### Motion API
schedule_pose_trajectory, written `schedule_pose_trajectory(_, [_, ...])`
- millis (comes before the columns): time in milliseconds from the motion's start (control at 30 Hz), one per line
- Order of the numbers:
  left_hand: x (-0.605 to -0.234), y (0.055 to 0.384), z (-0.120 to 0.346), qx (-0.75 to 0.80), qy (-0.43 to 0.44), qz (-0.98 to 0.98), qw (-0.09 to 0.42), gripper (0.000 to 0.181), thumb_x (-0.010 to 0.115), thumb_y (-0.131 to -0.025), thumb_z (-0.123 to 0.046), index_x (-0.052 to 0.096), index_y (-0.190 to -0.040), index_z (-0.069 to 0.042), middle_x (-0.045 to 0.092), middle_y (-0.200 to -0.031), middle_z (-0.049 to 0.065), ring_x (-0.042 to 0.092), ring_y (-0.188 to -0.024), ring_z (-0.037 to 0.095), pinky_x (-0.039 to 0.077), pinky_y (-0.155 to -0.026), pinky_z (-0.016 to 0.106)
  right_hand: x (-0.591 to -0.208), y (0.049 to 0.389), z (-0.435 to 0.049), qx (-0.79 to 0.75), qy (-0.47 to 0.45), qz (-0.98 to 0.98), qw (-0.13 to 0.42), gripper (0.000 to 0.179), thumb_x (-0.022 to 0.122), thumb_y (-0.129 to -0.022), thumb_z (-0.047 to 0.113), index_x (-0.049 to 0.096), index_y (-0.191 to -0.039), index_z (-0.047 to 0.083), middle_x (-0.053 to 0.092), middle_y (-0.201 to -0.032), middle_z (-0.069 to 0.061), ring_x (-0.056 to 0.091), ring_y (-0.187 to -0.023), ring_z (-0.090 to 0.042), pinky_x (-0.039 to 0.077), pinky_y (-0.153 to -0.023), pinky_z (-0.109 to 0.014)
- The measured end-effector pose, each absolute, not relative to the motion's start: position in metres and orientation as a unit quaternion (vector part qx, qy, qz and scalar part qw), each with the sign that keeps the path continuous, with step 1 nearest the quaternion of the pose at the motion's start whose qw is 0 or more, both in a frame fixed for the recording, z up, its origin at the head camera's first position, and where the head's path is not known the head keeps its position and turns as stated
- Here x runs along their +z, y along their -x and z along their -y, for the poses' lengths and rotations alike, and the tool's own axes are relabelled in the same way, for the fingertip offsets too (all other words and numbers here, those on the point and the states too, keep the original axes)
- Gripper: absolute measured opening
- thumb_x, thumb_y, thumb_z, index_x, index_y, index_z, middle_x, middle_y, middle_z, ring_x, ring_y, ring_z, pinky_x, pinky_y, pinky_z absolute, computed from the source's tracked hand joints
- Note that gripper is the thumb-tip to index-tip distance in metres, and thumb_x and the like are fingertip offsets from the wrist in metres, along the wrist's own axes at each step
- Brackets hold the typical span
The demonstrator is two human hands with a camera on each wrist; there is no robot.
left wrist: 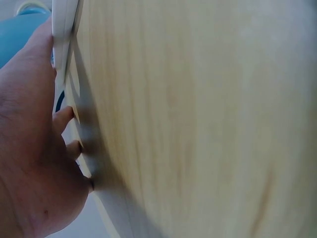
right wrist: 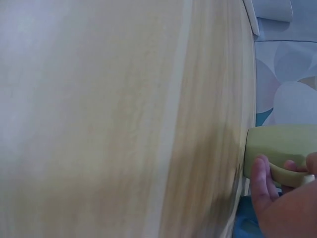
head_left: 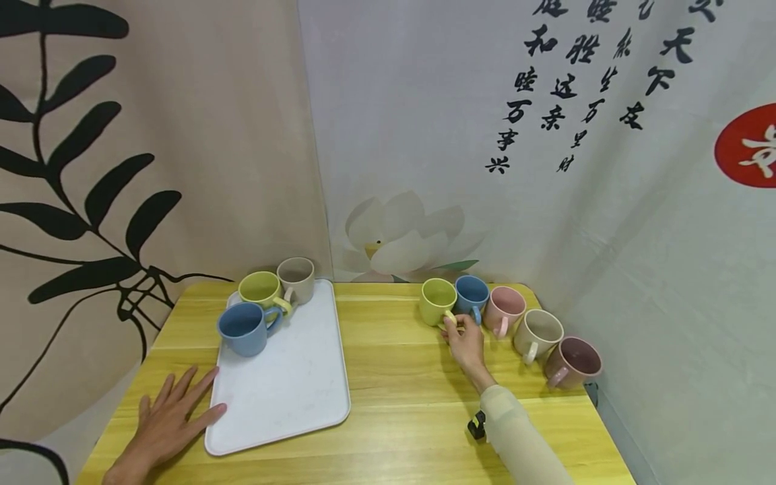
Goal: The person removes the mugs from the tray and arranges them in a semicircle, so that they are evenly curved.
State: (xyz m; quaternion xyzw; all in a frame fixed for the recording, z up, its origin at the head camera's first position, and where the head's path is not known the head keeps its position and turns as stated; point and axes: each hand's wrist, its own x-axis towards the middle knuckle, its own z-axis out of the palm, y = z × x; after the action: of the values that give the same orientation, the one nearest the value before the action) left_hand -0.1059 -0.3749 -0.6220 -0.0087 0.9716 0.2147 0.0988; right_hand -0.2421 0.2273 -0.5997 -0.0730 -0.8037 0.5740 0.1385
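My right hand [head_left: 467, 343] pinches the handle of a yellow-green mug [head_left: 436, 303] standing on the table, at the left end of a row of mugs. In the right wrist view, fingers are curled about the handle of that same mug [right wrist: 280, 144]. My left hand [head_left: 165, 423] lies with fingers spread, thumb and fingertips at the left edge of a white tray [head_left: 285, 397]. On the tray's back left part stand a blue mug [head_left: 244, 331], another yellow-green mug [head_left: 259, 288] and a grey-beige mug [head_left: 297, 273]. The left wrist view shows the left hand beside the tray's rim.
Right of the held mug stand a blue mug [head_left: 471, 291], a pink mug [head_left: 506, 306], a cream mug [head_left: 538, 331] and a mauve mug [head_left: 572, 362], close together. A small black-and-yellow object [head_left: 477, 426] is by the right sleeve. Printed curtains [head_left: 412, 135] hang behind the wooden table [head_left: 394, 377].
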Motion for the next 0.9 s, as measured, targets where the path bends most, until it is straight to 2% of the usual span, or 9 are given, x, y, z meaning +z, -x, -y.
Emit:
schedule_pose_trajectory(367, [-0.621,0.106,0.375,0.212,0.012,-0.972,0.104,0.097,0.054,-0.108,-0.078,0.027,-0.180,-0.019,0.014,-0.178,0.047,0.001,-0.157,0.084,-0.009,-0.110,0.104,-0.600,0.236,-0.227,0.586,0.067,0.797,0.130,0.023,0.072,-0.111,0.010,0.071,-0.125,-0.008,0.076,-0.122,-0.033,0.085,-0.101,-0.049,0.074,-0.080,-0.042])
schedule_pose_trajectory(467, [-0.621,0.106,0.375,0.215,0.014,-0.971,0.106,0.098,0.054,-0.107,-0.078,0.027,-0.180,-0.019,0.013,-0.178,0.047,0.000,-0.158,0.084,-0.010,-0.110,0.104,-0.602,0.234,-0.229,0.584,0.058,0.800,0.128,0.026,0.072,-0.111,0.010,0.070,-0.129,-0.008,0.075,-0.125,-0.033,0.084,-0.106,-0.051,0.073,-0.081,-0.036])
schedule_pose_trajectory(600, [-0.621,0.106,0.375,0.213,0.016,-0.971,0.108,0.098,0.054,-0.107,-0.078,0.028,-0.179,-0.017,0.012,-0.178,0.047,0.000,-0.158,0.084,-0.011,-0.110,0.104,-0.605,0.230,-0.233,0.556,0.050,0.819,0.134,0.030,0.074,-0.111,0.015,0.072,-0.132,-0.006,0.076,-0.132,-0.032,0.085,-0.109,-0.047,0.068,-0.079,-0.022])
schedule_pose_trajectory(667, [-0.621,0.106,0.375,0.212,0.016,-0.971,0.107,0.098,0.054,-0.107,-0.078,0.028,-0.179,-0.018,0.013,-0.178,0.047,0.000,-0.157,0.084,-0.010,-0.110,0.104,-0.605,0.228,-0.234,0.539,0.047,0.830,0.136,0.032,0.075,-0.110,0.017,0.073,-0.134,-0.004,0.077,-0.136,-0.031,0.084,-0.112,-0.046,0.066,-0.081,-0.020])
schedule_pose_trajectory(733, [-0.621,0.106,0.375,0.211,0.014,-0.972,0.105,0.097,0.054,-0.107,-0.078,0.027,-0.180,-0.019,0.013,-0.178,0.047,0.001,-0.157,0.084,-0.010,-0.110,0.104,-0.604,0.226,-0.235,0.528,0.042,0.838,0.135,0.035,0.077,-0.110,0.018,0.072,-0.138,-0.003,0.076,-0.140,-0.030,0.083,-0.116,-0.045,0.066,-0.087,-0.024])
schedule_pose_trajectory(900, [-0.622,0.107,0.375,0.211,0.011,-0.972,0.098,0.096,0.054,-0.108,-0.077,0.027,-0.180,-0.021,0.014,-0.178,0.046,0.003,-0.157,0.085,-0.007,-0.110,0.104,-0.603,0.221,-0.237,0.525,0.024,0.842,0.120,0.048,0.078,-0.109,0.020,0.064,-0.151,0.001,0.072,-0.150,-0.027,0.079,-0.126,-0.044,0.066,-0.108,-0.044])
